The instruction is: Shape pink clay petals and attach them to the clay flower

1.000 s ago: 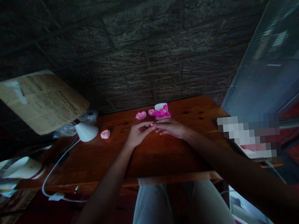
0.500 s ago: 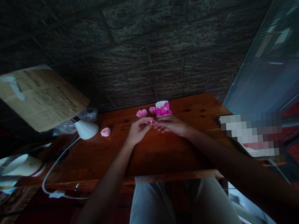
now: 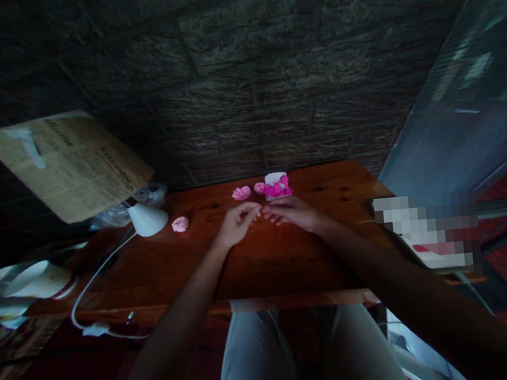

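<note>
My left hand [image 3: 237,222] is closed in a pinch over the middle of the wooden table. Facing it, my right hand [image 3: 297,214] has its fingers drawn together, with fingertips nearly meeting the left ones. Whatever lies between the fingertips is too small to name. Just beyond the hands are a fan-like pink piece [image 3: 241,193], a small round pink piece [image 3: 260,188] and a bright magenta cluster [image 3: 279,188] against a white piece [image 3: 275,177]. A pale pink lump [image 3: 179,224] sits apart, to the left of my left hand.
A lamp with a white base [image 3: 150,220] and printed paper shade [image 3: 69,164] stands left; its white cable [image 3: 79,303] hangs over the front edge. A paper cup [image 3: 39,281] lies further left. The stone wall [image 3: 227,97] borders the table [image 3: 282,270] behind.
The hands stay almost in place, fingertips shifting slightly. A small pink bit seen at the fingertips before is now hardly visible. The whole view has shifted a little.
</note>
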`<state>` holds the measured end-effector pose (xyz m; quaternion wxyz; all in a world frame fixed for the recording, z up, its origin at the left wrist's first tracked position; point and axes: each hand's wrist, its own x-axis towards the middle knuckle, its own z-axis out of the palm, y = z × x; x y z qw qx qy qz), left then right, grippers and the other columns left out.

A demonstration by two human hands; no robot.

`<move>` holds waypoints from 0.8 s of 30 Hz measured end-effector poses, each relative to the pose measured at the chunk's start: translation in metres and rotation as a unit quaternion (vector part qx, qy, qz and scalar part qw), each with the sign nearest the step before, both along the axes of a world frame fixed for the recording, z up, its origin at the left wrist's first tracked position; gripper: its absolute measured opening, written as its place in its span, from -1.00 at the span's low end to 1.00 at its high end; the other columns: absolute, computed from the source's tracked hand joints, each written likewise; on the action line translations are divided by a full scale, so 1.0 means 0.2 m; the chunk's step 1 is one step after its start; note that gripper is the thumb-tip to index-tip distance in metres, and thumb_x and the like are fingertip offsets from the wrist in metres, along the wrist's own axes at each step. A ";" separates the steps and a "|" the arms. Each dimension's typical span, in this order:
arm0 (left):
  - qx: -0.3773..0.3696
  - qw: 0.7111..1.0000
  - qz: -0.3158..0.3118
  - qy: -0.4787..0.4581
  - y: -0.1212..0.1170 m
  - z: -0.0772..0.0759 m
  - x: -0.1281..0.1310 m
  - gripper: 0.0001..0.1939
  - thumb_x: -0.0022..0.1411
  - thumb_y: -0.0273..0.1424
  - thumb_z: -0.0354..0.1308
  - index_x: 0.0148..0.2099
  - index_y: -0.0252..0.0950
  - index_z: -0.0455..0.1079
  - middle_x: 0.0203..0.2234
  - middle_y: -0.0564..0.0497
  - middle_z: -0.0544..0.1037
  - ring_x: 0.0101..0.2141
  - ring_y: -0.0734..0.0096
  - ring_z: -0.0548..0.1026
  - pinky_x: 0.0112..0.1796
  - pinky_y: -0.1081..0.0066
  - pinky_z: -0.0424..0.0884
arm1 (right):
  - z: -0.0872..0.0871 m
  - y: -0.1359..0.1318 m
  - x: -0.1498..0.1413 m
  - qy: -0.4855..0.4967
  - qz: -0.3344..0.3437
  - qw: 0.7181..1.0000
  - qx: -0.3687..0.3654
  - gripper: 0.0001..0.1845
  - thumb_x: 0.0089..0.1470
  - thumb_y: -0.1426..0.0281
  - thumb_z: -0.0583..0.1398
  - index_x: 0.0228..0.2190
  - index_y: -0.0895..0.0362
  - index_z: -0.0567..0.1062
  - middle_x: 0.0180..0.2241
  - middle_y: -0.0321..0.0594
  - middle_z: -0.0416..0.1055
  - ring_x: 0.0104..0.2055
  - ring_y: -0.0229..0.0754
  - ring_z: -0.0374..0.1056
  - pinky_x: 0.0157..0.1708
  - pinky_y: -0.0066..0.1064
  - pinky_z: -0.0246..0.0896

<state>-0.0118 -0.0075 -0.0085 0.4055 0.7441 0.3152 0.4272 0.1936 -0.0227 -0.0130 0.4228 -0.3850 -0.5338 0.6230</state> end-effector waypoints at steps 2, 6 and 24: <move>-0.012 1.000 -0.015 -0.010 0.01 -0.01 0.00 -0.58 0.27 -0.05 0.25 -0.18 -0.36 0.56 -0.41 -0.07 0.61 -0.45 0.42 0.49 -0.48 0.47 0.38 | 0.00 0.00 0.00 0.001 -0.003 1.000 0.001 -0.70 -0.04 0.19 0.45 -0.36 0.15 0.64 -0.38 -0.23 0.59 -0.43 -0.35 0.43 -0.43 -0.53 0.33; -0.024 0.999 -0.023 -0.031 0.02 -0.01 0.00 -0.55 0.29 -0.03 0.22 -0.12 -0.37 0.55 -0.29 -0.16 0.67 -0.42 0.41 0.52 -0.44 0.44 0.41 | 0.00 0.00 0.00 0.003 -0.012 1.000 0.003 -0.71 -0.03 0.19 0.44 -0.34 0.14 0.63 -0.40 -0.23 0.59 -0.45 -0.35 0.42 -0.45 -0.53 0.33; -0.050 0.998 0.018 -0.044 -0.02 0.05 0.01 -0.56 0.15 -0.05 0.36 -0.17 -0.35 0.60 -0.38 -0.13 0.70 -0.46 0.36 0.57 -0.47 0.43 0.41 | 0.00 0.01 0.02 -0.027 -0.026 0.999 0.017 -0.73 0.01 0.19 0.43 -0.34 0.13 0.64 -0.39 -0.23 0.60 -0.45 -0.35 0.42 -0.47 -0.54 0.33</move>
